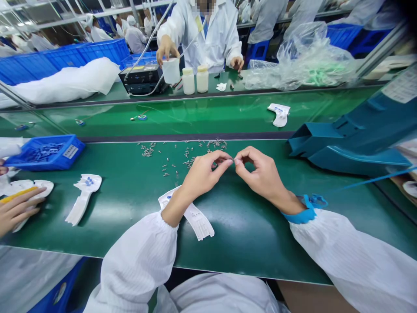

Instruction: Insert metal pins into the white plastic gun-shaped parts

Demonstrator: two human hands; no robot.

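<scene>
My left hand (204,173) and my right hand (260,174) meet fingertip to fingertip above the green table. Each is closed in a pinch, with a tiny dark metal part (232,159) between them; its exact kind is too small to tell. Behind my left hand lie scattered small metal parts (147,151), with a denser pile (217,143) near the table's far edge. A white plastic shell piece (199,221) rests on the table, partly hidden under my left forearm. On my right wrist sits a blue band with a cord.
Another white shell (85,191) lies left, near a blue bin (48,152) of blue parts. A neighbour's hand (19,208) enters far left. Teal holders (352,143) stand right. Beyond runs a green conveyor (208,115) carrying a white shell (279,114); a co-worker opposite grips a white container (171,70).
</scene>
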